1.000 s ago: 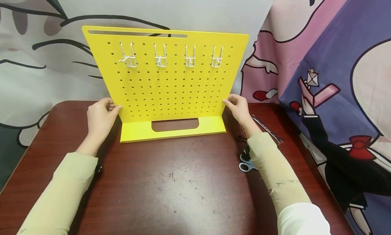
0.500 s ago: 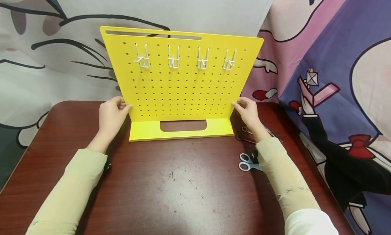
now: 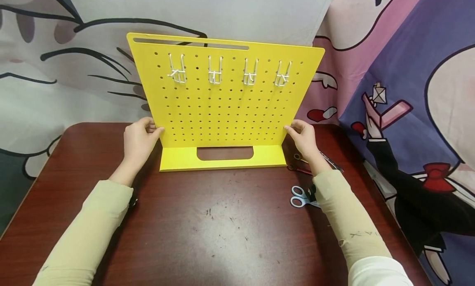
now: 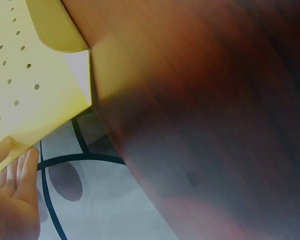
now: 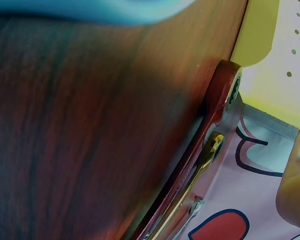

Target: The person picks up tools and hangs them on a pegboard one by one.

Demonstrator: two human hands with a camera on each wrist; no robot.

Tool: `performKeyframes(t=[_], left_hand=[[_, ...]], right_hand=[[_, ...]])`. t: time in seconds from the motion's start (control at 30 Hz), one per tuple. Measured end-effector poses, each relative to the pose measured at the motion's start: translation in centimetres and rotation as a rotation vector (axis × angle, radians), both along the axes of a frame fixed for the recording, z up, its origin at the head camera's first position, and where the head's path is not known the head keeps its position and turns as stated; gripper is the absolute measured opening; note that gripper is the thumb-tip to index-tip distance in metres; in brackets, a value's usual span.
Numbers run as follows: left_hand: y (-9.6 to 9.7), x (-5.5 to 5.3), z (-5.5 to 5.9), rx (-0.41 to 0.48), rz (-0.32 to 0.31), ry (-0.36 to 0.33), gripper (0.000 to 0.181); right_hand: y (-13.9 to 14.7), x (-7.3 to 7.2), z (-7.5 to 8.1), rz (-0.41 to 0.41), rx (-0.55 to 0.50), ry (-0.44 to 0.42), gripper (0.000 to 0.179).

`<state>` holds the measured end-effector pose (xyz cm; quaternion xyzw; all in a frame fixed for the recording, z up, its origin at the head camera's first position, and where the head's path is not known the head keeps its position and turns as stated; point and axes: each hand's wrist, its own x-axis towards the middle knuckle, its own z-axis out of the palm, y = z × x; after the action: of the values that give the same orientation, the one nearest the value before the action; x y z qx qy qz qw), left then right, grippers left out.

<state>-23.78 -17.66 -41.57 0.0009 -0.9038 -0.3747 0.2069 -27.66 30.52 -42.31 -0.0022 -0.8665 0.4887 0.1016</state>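
Note:
A yellow pegboard (image 3: 222, 108) stands upright on its flat base lip at the back of the table, with several white wire hooks (image 3: 214, 71) in a row near its top. My left hand (image 3: 140, 141) pinches the board's left edge low down, thumb on the front and fingers behind. On the opposite edge my right hand (image 3: 303, 139) grips in the same way. In the left wrist view the left hand (image 4: 15, 195) shows its thumb over the board (image 4: 45, 100). Only part of the right hand (image 5: 295, 190) shows in the right wrist view.
Right of the board lie a red wrench (image 5: 222, 87), a gold wrench (image 5: 207, 152) and a silver wrench (image 3: 332, 161), partly under my right arm. Scissors with light blue handles (image 3: 298, 201) lie nearer. A printed cloth (image 3: 371, 38) hangs behind and to the right of the table (image 3: 208, 236).
The pegboard has slid to the right along the table, both hands moving with it and keeping their hold. Most of the shift came in the first half second.

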Motion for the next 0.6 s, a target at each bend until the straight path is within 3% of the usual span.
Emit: performKeyframes(t=[0.37,0.6], left_hand=[[-0.3,0.1,0.3,0.012,-0.002,-0.030,0.023],[-0.7,0.2,1.1,-0.005,-0.068,-0.054,0.023]], right_hand=[[-0.3,0.0,0.1,0.013,-0.019,-0.004,0.032],[-0.1,0.2,0.2,-0.001,-0.007,-0.016,0.032]])
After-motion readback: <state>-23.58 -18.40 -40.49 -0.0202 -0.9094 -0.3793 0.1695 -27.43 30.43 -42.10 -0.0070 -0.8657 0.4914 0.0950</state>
